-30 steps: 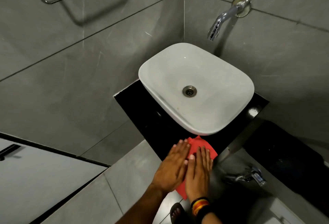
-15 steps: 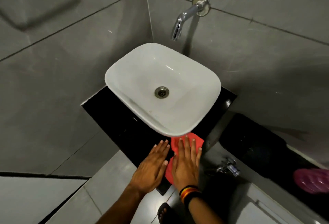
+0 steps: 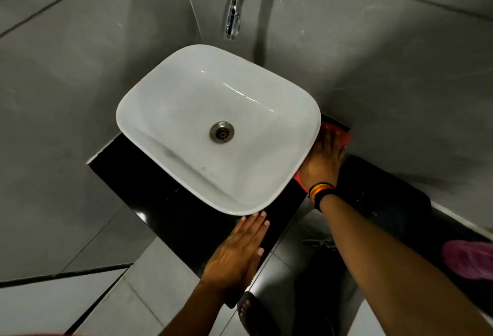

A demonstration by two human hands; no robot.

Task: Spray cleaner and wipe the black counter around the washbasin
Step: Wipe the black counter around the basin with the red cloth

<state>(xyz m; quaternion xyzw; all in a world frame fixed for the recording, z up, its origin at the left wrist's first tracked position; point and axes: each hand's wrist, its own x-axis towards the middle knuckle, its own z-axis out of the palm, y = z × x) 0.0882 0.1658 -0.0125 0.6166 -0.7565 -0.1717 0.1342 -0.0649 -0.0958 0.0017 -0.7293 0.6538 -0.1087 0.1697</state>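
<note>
A white washbasin [image 3: 186,111] sits on a glossy black counter [image 3: 160,197] in a tiled corner. My right hand [image 3: 324,161] lies flat on a red cloth [image 3: 344,136] on the narrow strip of counter to the right of the basin, fingers pointing toward the wall. Most of the cloth is hidden under the hand and the basin rim. My left hand [image 3: 237,255] rests flat on the counter's front corner, fingers spread, just below the basin's front rim. No spray bottle is in view.
A chrome tap [image 3: 236,4] juts from the grey tiled wall above the basin. A pink object [image 3: 466,261] lies at the lower right on a dark ledge. My sandalled foot [image 3: 250,311] stands on the floor tiles below the counter.
My right hand has slid the red cloth from the counter's front corner round to the right side of the basin. My left hand stayed at the front. The camera has moved closer.
</note>
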